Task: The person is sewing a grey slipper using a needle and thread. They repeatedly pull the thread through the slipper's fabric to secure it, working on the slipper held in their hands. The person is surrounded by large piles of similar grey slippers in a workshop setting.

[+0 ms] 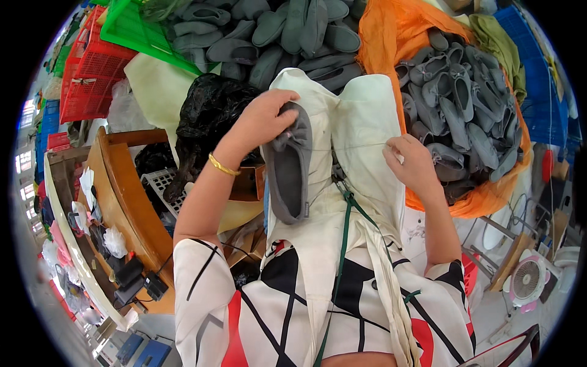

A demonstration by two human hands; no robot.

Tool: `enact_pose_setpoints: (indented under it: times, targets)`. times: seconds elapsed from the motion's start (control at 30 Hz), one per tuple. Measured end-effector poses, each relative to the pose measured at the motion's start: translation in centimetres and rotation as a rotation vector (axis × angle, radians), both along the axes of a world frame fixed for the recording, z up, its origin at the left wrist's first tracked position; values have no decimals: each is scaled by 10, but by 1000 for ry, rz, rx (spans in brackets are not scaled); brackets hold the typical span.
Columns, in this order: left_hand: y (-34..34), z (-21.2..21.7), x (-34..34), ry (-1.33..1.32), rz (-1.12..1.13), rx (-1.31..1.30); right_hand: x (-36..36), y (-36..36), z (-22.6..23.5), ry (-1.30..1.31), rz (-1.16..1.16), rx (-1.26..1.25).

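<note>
The left hand grips a grey slipper at its toe end, fingers curled over the gathered upper, and holds it sole-inward above the cream cloth spread over the person's lap. The right hand is closed in a pinch on a thin thread, which runs taut from the slipper's toe across the cloth. Whether a needle sits in that pinch cannot be told.

Judging by the taut thread and the small bow at the toe, this slipper is partway through hand stitching. Two heaps of like slippers lie beyond it: one past the far edge of the cloth, beside a green crate, the other on an orange sheet at the cloth's right edge. Which heap is finished and which is waiting cannot be told, so the share of work left is unclear, though both heaps are large.

The cloth serves as the work surface, with a green cord hanging down its middle. At the left stand a wooden bench, a black bag and red crates. A blue crate stands at the far right, and a small fan sits on the floor at the lower right. The room is crowded with stock.
</note>
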State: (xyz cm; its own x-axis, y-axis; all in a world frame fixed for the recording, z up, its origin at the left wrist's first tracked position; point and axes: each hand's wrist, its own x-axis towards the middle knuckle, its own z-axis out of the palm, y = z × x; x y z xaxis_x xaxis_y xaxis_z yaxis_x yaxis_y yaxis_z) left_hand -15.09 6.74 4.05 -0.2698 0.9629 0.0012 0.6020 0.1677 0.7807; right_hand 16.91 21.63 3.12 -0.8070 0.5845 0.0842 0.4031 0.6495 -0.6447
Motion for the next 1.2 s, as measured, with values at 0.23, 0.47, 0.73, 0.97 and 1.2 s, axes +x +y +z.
enact_pose_setpoints:
  times: [0.23,0.47,0.73,0.97,1.2]
  targets:
    - [-29,-2,1,74,286,21,-53,-8,2,196,-90,-315]
    - [-92,-43,35,-988,675,-77,-97,-37,-3,135,135,-378]
    - [-87,-51,73,-603,601,-174,-95,-41,-19,191,-1,-468]
    - [-64,-24,55,-348,511,56,-113,-38,-15,275,10,-465]
    - [-44,-15,37,-116,205,-44,-129,-55,-17,198,120,-390]
